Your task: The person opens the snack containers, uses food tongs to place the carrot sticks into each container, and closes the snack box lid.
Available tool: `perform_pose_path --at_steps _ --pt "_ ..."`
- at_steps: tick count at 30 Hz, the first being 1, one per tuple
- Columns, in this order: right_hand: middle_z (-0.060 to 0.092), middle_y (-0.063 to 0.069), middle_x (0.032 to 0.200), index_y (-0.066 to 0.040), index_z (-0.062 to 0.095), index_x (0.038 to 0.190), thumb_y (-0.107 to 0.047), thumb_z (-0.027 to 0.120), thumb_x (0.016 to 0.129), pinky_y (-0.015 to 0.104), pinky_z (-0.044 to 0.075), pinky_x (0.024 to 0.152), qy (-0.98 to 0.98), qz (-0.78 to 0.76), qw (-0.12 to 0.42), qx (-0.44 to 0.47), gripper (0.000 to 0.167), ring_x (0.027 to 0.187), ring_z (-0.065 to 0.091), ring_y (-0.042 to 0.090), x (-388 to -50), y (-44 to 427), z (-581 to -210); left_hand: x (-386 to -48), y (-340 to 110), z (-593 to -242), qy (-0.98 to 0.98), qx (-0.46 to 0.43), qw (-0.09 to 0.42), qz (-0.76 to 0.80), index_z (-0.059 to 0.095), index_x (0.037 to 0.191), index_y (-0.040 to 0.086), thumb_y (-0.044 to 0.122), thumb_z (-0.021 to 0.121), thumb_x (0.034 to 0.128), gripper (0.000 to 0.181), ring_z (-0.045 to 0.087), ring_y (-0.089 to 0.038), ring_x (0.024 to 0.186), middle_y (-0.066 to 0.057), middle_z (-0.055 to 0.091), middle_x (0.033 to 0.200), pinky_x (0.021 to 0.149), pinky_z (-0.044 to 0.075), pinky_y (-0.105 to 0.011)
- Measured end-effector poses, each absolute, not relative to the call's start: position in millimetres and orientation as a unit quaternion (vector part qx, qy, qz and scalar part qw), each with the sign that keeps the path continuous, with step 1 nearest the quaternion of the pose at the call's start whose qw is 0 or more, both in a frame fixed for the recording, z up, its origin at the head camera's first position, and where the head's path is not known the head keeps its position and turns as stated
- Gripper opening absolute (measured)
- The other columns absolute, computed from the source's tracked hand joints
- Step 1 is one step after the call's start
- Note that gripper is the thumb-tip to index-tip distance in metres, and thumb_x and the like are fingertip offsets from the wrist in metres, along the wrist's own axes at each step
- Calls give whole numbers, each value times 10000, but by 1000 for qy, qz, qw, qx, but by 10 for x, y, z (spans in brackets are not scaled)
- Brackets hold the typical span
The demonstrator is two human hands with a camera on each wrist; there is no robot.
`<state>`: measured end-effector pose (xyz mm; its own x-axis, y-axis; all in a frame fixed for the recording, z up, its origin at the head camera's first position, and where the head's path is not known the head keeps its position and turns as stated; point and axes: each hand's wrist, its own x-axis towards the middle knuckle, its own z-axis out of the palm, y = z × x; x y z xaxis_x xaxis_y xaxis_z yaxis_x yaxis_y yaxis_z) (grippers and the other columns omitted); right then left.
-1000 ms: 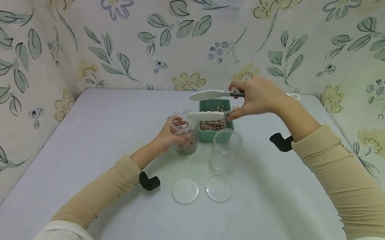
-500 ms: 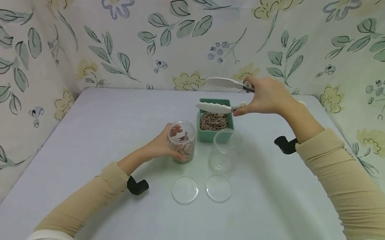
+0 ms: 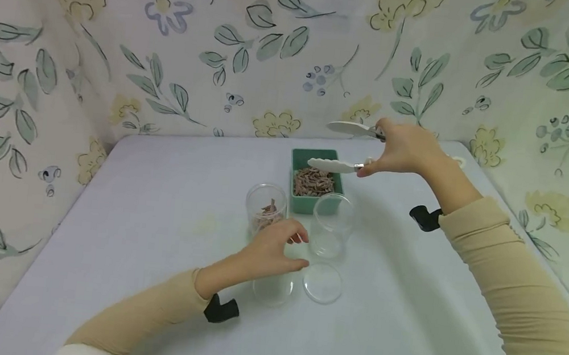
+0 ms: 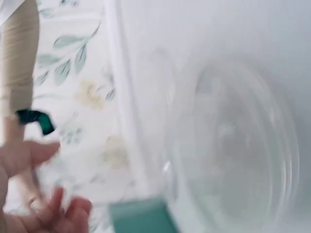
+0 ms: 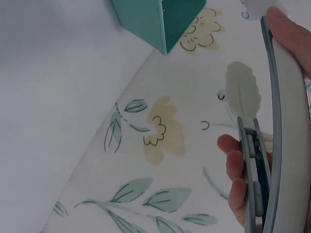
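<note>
My right hand holds a pair of white-tipped tongs, their arms spread apart with nothing between the tips, over the right part of a green tub of small brownish pieces. My left hand, thumb and fingers apart, holds nothing. It is in front of a clear jar partly filled with the same pieces, hiding its lower part. To the right of that hand stands a second clear jar with nothing visible inside. In the left wrist view a clear round rim looms large and blurred.
Two clear round lids lie near me: the left lid is partly covered by my left hand and wrist, the right lid is in full view. A floral cloth hangs behind the white table.
My left hand set the filled jar down nearer to me, let go of it and moved right. The tongs in my right hand moved right, away from above the filled jar.
</note>
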<state>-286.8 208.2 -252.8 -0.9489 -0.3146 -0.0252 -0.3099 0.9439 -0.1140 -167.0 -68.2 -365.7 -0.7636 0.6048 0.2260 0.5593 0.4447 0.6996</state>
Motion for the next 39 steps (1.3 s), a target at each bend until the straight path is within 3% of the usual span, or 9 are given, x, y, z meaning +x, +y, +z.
perform_pose_path --at_steps 4,6,9,15,18,23,27,32,39 --pt "643 227 1067 10 420 1323 -652 768 654 513 512 709 986 -42 15 -162 1003 909 625 374 -2854 2062 -2535 -1776 -466 -3759 884 207 174 380 368 1407 -70 254 791 806 804 469 -340 1263 -237 441 1398 1020 422 -436" --pt "644 231 1072 15 430 1301 -633 775 657 516 514 711 986 -33 15 -164 976 916 627 378 -2844 2057 -2539 -1868 -386 -3810 880 163 209 394 199 1490 -73 280 804 794 987 331 -372 1376 -265 285 1511 1097 331 -475" --pt "639 240 1111 16 422 1279 -606 782 664 511 517 699 986 -19 17 -164 946 931 629 382 -2836 2054 -2544 -1989 -295 -3871 860 108 222 445 133 1520 -40 253 830 769 1066 229 -373 1427 -247 207 1558 1140 244 -487" --pt "650 201 931 13 393 1185 -589 797 653 460 512 600 986 3 19 -165 900 777 631 338 -2836 2045 -2557 -2106 -202 -3929 833 61 201 512 386 1446 103 169 891 688 913 355 -313 1373 -122 414 1480 1120 283 -480" --pt "659 199 994 8 417 1185 -561 810 649 473 515 622 983 26 17 -182 874 815 635 344 -2848 2025 -2561 -2084 -176 -3931 839 65 182 509 449 1343 103 188 900 674 811 410 -303 1331 -111 468 1422 1095 334 -452" --pt "601 222 1199 6 436 1302 -496 833 652 559 493 793 969 103 9 -226 912 1009 603 398 -2893 1947 -2505 -1992 -146 -3882 831 83 168 523 410 1276 91 183 861 717 724 419 -277 1334 -72 494 1396 1068 372 -426" --pt "580 212 1254 -31 453 1377 -477 839 653 659 356 949 952 180 20 -246 934 1098 559 419 -2949 1744 -2415 -1940 -152 -3843 828 92 159 530 388 1283 98 188 842 741 712 433 -271 1323 -69 511 1378 1046 392 -437" --pt "651 146 1173 -162 545 1361 -484 859 580 699 299 943 931 266 24 -250 901 1035 569 398 -3002 1361 -2368 -1909 -170 -3831 831 90 162 524 397 1280 103 201 839 749 698 439 -267 1314 -75 509 1355 1024 413 -425" --pt "662 105 1066 -99 620 1241 -527 836 603 565 398 892 909 335 35 -245 798 910 580 288 -3019 1044 -2462 -1876 -213 -3833 823 90 164 537 393 1286 90 185 830 754 695 416 -283 1339 -73 507 1362 1046 398 -430"
